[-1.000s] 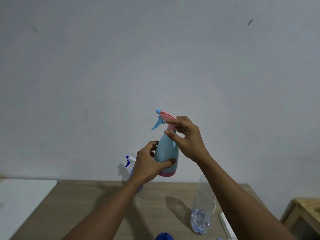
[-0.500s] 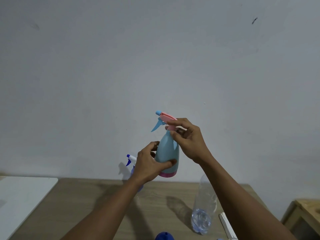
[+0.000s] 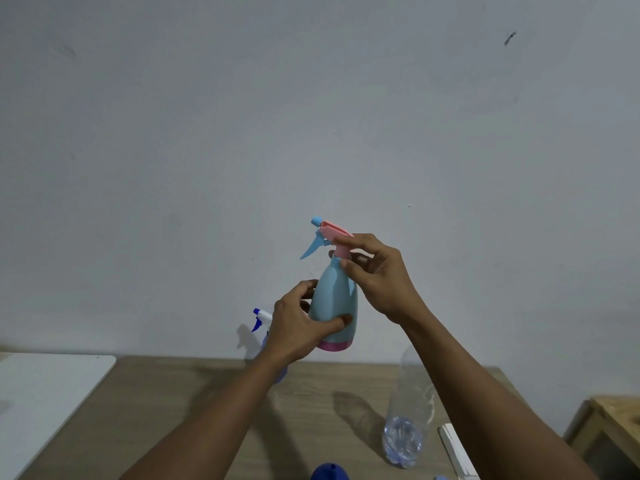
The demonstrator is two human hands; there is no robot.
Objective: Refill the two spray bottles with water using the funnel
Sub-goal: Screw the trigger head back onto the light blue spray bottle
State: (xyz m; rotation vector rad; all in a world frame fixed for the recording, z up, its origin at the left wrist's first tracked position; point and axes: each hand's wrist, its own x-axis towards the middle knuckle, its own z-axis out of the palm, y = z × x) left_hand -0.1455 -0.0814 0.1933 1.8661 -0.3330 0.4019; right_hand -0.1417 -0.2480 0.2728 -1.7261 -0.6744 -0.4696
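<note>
Hands hold a light blue spray bottle (image 3: pixel 333 306) upright above the table (image 3: pixel 173 410): the left hand (image 3: pixel 298 327) wraps its body, the right hand (image 3: pixel 377 275) pinches the pink collar under the sprayer. A second spray bottle (image 3: pixel 261 320) stands far left, a clear water bottle (image 3: pixel 408 420) near right.

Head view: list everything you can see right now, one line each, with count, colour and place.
spray bottle: 1, light blue with pink head and base, held up above the table in both hands
second spray bottle: 1, white and dark blue head, standing at the table's far edge, mostly hidden behind the left hand
water bottle: 1, clear plastic, on the table at right
blue object: 1, dark blue, bottom edge, cut off; cannot tell what it is
white strip: 1, on the table, right of the water bottle
table: 1, brown wood
white surface: 1, far left
wooden furniture: 1, far right
left hand: gripping the bottle's body
right hand: pinching the pink neck
</note>
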